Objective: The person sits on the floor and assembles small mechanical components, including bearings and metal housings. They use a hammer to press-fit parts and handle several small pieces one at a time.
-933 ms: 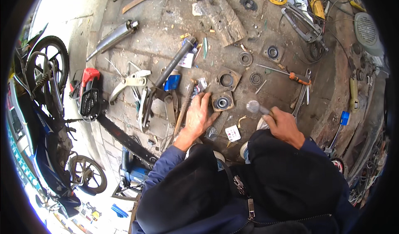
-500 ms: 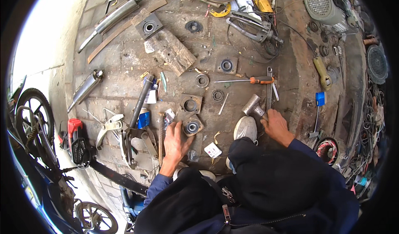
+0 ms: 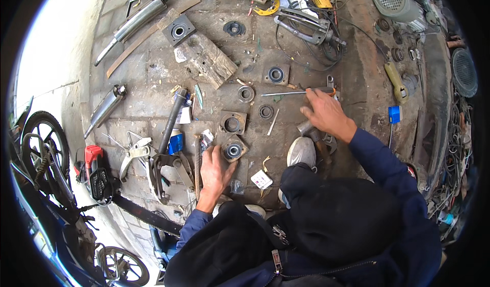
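Note:
My left hand [image 3: 214, 175] rests low beside a square bearing housing [image 3: 234, 150] on the paved floor. Its thumb and fingers are apart at the housing's lower left corner, touching or nearly touching it. My right hand [image 3: 327, 114] reaches over the handle of a screwdriver [image 3: 286, 93], fingers stretched out; whether they touch the handle is hard to tell. Under that hand lies a hammer [image 3: 305, 128], partly covered, with its head near my shoe. Another square housing [image 3: 232, 123] with an open bore sits just beyond the first, and a loose bearing [image 3: 266, 112] lies to its right.
Farther off are a housing with a bearing [image 3: 276, 75], a bearing ring [image 3: 246, 93], and a wooden block [image 3: 212, 62]. A gear puller [image 3: 137, 153], threaded rod [image 3: 173, 121] and chainsaw [image 3: 97, 177] lie left. A yellow angle grinder [image 3: 395, 83] is right; a motorcycle [image 3: 48, 185] stands far left.
My right hand has let go of the hammer and moved forward to the screwdriver handle. The hammer now lies lower on the floor. My left hand stays by the housing.

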